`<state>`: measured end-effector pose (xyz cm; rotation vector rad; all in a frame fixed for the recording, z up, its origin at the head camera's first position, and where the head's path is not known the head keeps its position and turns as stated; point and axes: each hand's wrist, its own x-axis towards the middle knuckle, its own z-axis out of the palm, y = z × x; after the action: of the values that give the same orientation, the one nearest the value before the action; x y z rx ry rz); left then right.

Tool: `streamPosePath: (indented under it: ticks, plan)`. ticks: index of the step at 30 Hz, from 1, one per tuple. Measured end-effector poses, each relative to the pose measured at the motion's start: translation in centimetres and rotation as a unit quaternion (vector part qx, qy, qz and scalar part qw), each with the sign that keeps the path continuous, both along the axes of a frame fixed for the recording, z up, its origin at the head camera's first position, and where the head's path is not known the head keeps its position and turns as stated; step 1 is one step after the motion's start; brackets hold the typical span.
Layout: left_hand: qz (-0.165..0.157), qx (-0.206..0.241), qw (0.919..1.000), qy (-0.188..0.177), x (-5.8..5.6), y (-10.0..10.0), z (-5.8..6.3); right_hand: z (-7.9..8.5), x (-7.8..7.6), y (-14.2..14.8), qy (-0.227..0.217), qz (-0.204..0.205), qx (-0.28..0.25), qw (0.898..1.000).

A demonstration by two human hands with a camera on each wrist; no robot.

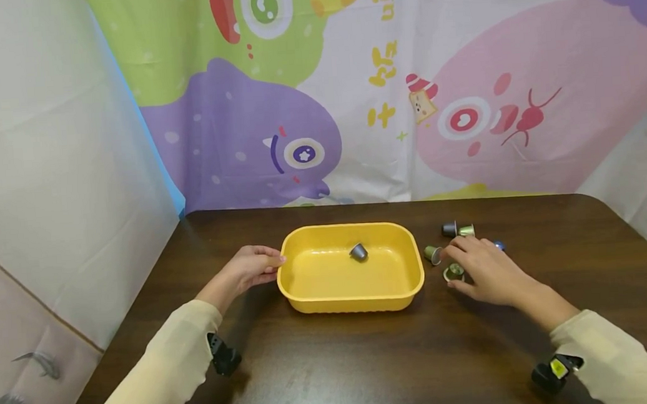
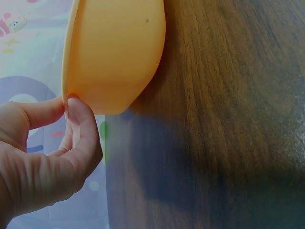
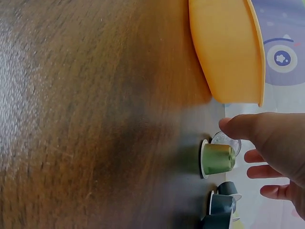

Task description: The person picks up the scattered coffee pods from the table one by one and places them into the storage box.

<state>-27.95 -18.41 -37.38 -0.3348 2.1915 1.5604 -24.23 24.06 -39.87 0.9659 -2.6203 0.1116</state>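
My left hand pinches the left rim of a yellow plastic basin, thumb on one side and fingers on the other, as the left wrist view also shows. Inside the basin lies one grey coffee capsule on its side. Right of the basin, my right hand hovers with parted, slightly bent fingers over a green coffee capsule. That green capsule stands rim-down in the right wrist view, apart from the thumb. Another green capsule lies between it and the basin.
Behind the right hand are a dark capsule, a light green capsule and a partly hidden blue capsule. A cartoon-print curtain hangs along the back edge of the brown wooden table.
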Motion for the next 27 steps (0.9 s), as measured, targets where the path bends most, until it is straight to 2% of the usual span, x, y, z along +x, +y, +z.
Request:
streamPosePath:
  ticks: [7, 13, 19, 27]
  plan:
    - [0.003, 0.010, 0.9999, 0.000, 0.0, -0.1, -0.3, -0.7, 0.0, 0.2, -0.017, -0.010, 0.007, 1.000]
    - [0.002, 0.012, 0.9999, 0.001, 0.0, -0.1, -0.3, -1.0, -0.1, 0.5, -0.006, -0.006, 0.013, 1.000]
    - [0.004, 0.007, 1.0000, 0.004, -0.1, 0.0, -0.1, -1.1, -0.3, 0.6, -0.020, -0.017, 0.021, 0.999]
    - [0.007, 0.012, 0.9999, 0.003, -0.1, 0.0, -0.4, -1.6, -0.3, 0.7, -0.018, -0.021, 0.024, 0.999]
